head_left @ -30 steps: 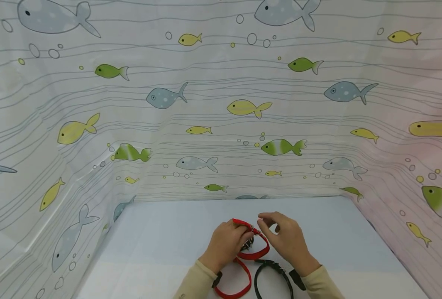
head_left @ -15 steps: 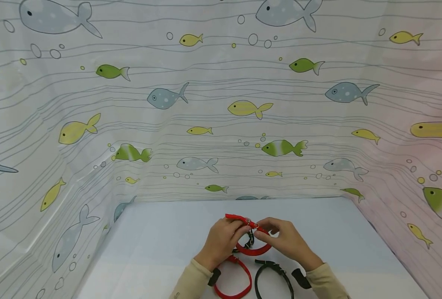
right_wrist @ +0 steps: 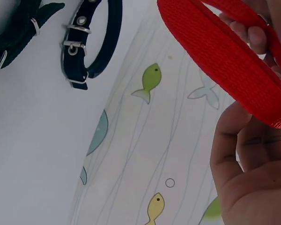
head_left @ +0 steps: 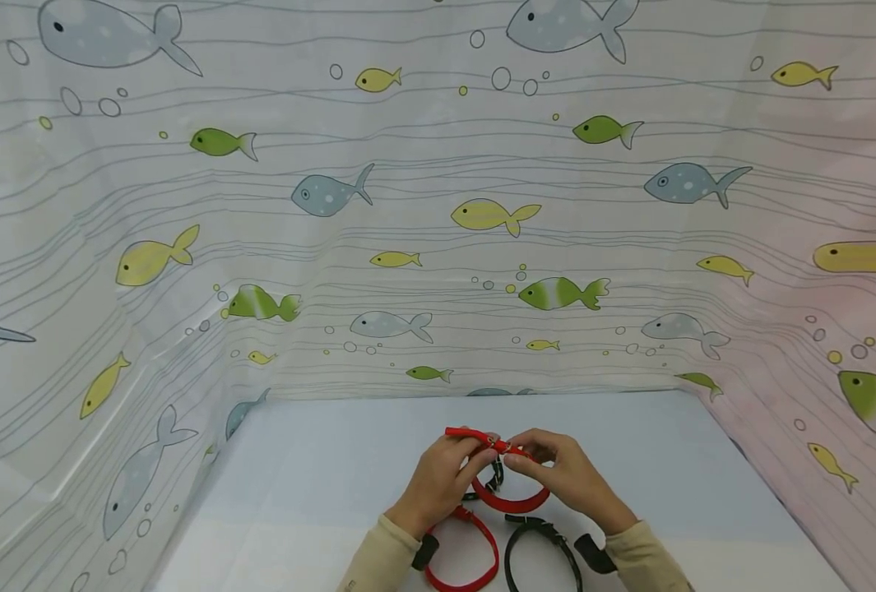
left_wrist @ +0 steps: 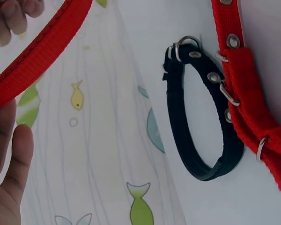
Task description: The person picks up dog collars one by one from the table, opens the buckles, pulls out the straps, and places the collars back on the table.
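Observation:
Both hands hold a red collar with metal fittings (head_left: 513,504) up over the white table, its loop hanging down. My left hand (head_left: 438,477) pinches it near the buckle, and the strap's loose end sticks out to the left above the fingers. On the other side my right hand (head_left: 567,473) grips the band between thumb and fingers. The right wrist view shows the ribbed red band (right_wrist: 225,61) close up against the right hand (right_wrist: 253,173). Fingers partly cover the buckle. Behind the held loop lies a black collar (head_left: 498,477), partly hidden.
Nearer the body, a second red collar (head_left: 495,559) lies by the left wrist. Another black collar (head_left: 572,559) is beside it, by the right wrist. A fish-patterned sheet (head_left: 438,164) walls in the table (head_left: 297,460) at the back and sides.
The right hand, apart from the red collar a second ago, has come left and taken hold of it. The collar's buckle part has risen slightly; its loop lately shifted a little right.

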{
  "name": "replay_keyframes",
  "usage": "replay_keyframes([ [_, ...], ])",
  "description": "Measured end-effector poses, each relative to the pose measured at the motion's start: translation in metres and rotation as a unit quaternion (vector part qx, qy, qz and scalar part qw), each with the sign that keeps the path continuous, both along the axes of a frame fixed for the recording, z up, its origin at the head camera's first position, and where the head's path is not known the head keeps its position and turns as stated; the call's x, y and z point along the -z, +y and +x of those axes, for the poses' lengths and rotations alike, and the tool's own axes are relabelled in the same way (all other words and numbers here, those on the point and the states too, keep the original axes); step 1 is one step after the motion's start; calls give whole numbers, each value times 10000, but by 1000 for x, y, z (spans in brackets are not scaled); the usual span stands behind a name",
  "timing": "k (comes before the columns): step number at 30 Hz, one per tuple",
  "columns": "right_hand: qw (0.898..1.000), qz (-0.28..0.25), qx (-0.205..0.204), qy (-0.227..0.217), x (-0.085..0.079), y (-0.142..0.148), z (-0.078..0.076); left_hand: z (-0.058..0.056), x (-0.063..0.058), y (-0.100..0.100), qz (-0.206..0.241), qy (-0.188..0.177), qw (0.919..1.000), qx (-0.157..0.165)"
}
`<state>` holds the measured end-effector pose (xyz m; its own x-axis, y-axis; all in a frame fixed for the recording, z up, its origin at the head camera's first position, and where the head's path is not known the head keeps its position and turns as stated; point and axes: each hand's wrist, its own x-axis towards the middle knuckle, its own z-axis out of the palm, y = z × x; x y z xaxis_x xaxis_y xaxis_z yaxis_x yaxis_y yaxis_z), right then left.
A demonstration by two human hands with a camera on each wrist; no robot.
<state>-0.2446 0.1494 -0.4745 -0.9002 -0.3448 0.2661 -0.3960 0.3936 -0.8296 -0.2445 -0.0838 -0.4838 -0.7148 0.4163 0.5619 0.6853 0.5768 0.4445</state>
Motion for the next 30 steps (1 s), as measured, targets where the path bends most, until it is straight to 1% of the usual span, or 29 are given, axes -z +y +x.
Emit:
replay_keyframes([
  [2, 9999, -73, -114, -73, -1, 1, 0, 0, 0, 0, 143, -126, 9998, 66],
  [4, 9996, -123, -226, -127, -2, 2, 0, 0, 0, -1, 295, -152, 9994, 127],
  [10, 9981, -168, -561, -206, -1, 5, -1, -3, 2, -4, 524, 142, 9982, 263],
  [14, 9971, -164, -715, -207, -1, 6, -1, -3, 2, -6, 581, 174, 9978, 276],
  [17, 9982, 32, -602, -22, -3, 3, 2, -3, 2, -6, 523, 215, 9981, 230],
  [22, 9986, 346, -108, 387, -8, -5, 5, -3, -1, -4, 335, 461, 9982, 192],
  [26, 9985, 254, 165, 453, -8, -8, 4, -2, -2, -2, 285, 439, 9984, 207],
  [28, 9988, 141, 140, 444, -7, -7, 3, -1, -3, -2, 289, 430, 9984, 210],
  [30, 9994, 16, 37, 338, -7, -6, 4, -1, -4, -3, 296, 445, 9983, 214],
])
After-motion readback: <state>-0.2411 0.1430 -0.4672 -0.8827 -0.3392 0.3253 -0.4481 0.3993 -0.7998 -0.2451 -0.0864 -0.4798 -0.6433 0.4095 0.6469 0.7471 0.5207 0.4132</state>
